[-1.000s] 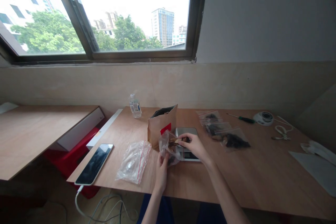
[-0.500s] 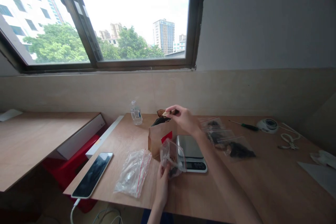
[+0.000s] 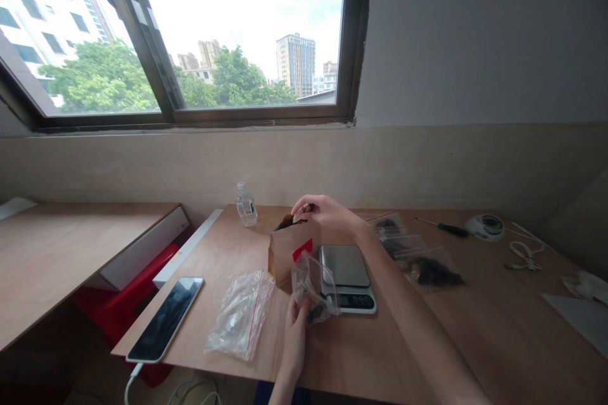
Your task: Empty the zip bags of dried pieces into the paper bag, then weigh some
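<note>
**Table (image 3: 370, 354) under a window (image 3: 256, 25): clear bag (image 3: 312, 278) in part filled**

Clear bag: at the near left corner of the scale (image 3: 345, 269), in front of the paper bag (image 3: 282, 256). Mouth open, some dark matter low down. Contact with the scale: cannot tell.

My left hand (image 3: 296, 329): thumb and fingers clamped on the clear bag's lower left edge.

My right hand (image 3: 327, 212): over the open top of the paper bag, thumb and fingers together on brown pieces (image 3: 311, 207). Number of pieces not countable; the fingers hide part of them.

Paper bag: upright beside the scale, red patch on its front, brown matter showing at the mouth.

Progress, judged from the layout:
- Done: several filled bags (image 3: 434, 269) with dark contents lie overlapping, right of the scale. My forearm covers part of the group, so no count. Whether they are sealed, cannot tell.
- Part way: the clear bag, with its mouth unsealed.
- Left over: a pile of flat bags (image 3: 240, 316), left of the paper bag, apparently unused.

Scale display: too small to read.

Farther out: phone (image 3: 166, 321) at the left edge, with a white cable plugged in; bottle (image 3: 246, 207) behind the paper bag, to its left; screwdriver (image 3: 452, 230) and dome camera (image 3: 485, 228) at far right, near the wall (image 3: 475, 171).
</note>
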`<state>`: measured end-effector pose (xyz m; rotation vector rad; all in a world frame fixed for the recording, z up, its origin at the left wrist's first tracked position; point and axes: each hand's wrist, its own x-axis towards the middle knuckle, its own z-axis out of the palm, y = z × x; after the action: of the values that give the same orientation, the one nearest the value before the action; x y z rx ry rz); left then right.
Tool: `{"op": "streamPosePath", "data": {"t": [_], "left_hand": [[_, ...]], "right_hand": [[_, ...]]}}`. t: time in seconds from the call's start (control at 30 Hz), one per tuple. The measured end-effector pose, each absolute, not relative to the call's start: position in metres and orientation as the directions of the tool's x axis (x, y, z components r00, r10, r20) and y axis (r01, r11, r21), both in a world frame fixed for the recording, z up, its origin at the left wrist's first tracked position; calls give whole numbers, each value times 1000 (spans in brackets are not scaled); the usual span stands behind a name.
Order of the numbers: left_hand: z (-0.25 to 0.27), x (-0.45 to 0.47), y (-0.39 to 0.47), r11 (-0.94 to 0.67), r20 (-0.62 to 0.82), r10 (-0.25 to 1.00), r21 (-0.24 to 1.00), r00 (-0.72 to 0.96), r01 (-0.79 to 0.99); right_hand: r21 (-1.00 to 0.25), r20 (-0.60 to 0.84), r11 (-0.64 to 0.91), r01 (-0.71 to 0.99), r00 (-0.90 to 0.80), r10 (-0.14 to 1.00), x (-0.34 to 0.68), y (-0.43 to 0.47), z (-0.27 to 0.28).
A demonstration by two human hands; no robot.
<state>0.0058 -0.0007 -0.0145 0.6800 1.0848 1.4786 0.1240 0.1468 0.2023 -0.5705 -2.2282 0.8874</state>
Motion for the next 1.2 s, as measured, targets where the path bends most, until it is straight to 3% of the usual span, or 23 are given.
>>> {"op": "streamPosePath", "data": {"t": [0.23,0.53,0.67,0.77,0.87,1.03,1.2], "left_hand": [[-13,6,-1,38,-136,968,910,-209,-414],[-15,6,-1,54,-154,967,903,-204,-426],[-21,4,0,55,-151,967,911,-206,-409],[-25,3,1,62,-156,966,914,-207,-401],[-24,3,2,60,-155,965,915,-212,-398],[-10,6,-2,48,-143,967,915,-212,-400],[6,8,-6,54,-154,962,919,-227,-391]], "right_hand": [[-567,545,803,180,-649,531,110,139,194],[-710,592,702,63,-487,642,113,136,180],[-627,582,758,180,-539,609,111,138,172],[-526,653,806,272,-478,588,112,130,169],[-495,703,796,349,-377,603,117,116,171],[-428,641,812,396,-500,582,124,105,171],[-396,653,781,483,-449,609,125,115,169]]}}
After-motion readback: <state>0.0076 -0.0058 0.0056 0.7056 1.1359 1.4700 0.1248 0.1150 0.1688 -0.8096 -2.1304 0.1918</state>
